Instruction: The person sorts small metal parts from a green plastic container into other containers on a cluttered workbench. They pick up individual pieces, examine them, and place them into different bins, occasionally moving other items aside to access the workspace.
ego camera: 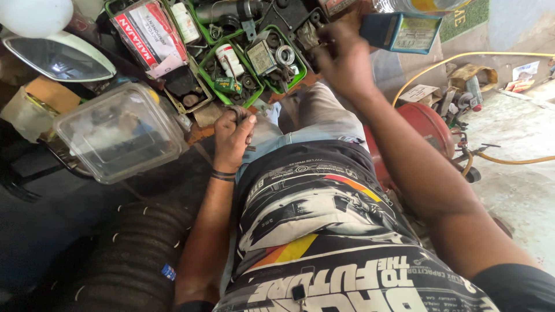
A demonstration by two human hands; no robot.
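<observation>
The right hand (341, 60) rummages among small metal parts in the green plastic tray (250, 99), grip unclear, while the left hand (232, 138), just below that tray, clutches a small dark part; sorting seems underway.

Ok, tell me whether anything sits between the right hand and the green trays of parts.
Nothing visible does: the right hand is already at the green trays, its fingers among the dark parts at the tray edge.

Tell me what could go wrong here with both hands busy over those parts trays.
The right hand reaches into crowded green trays; it could knock the small white bottle or loose bearings out. The left hand grips a small dark part I cannot identify; it might drop into the clutter. The yellow hose on the floor could snag.
</observation>
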